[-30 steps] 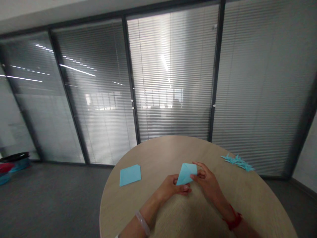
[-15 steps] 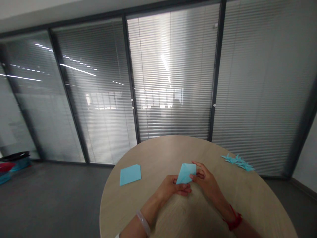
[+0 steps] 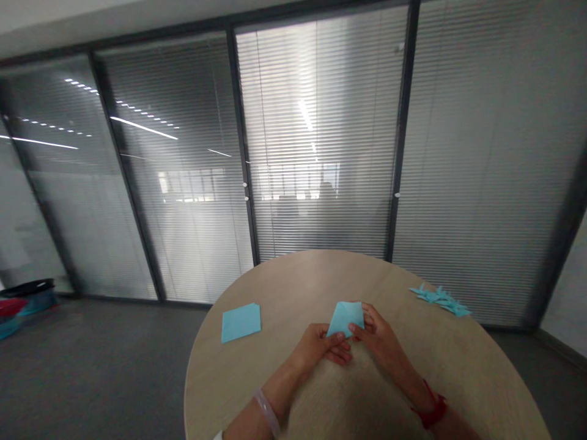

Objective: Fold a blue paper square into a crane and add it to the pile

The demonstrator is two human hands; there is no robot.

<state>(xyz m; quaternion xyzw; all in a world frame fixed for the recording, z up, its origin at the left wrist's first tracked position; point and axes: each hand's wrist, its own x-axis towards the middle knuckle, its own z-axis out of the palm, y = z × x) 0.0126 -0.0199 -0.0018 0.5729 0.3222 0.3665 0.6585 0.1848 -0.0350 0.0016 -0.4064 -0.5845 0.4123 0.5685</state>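
Observation:
A folded light-blue paper (image 3: 345, 315) sits just above the round wooden table (image 3: 275, 287), near its middle. My left hand (image 3: 321, 346) pinches the paper's lower left point with closed fingers. My right hand (image 3: 376, 340) grips the paper's right side, its fingers pressed onto the fold. A pale bracelet is on my left wrist and a red band on my right wrist.
A small stack of flat light-blue paper sheets (image 3: 241, 322) lies on the table to the left. Several folded blue paper shapes (image 3: 441, 299) lie at the table's far right edge. Glass partitions with blinds stand behind. Coloured objects (image 3: 21, 299) sit on the floor far left.
The paper has been folded in a little and looks smaller. My right fingers have slid over its right edge, and both hands have drawn slightly closer together.

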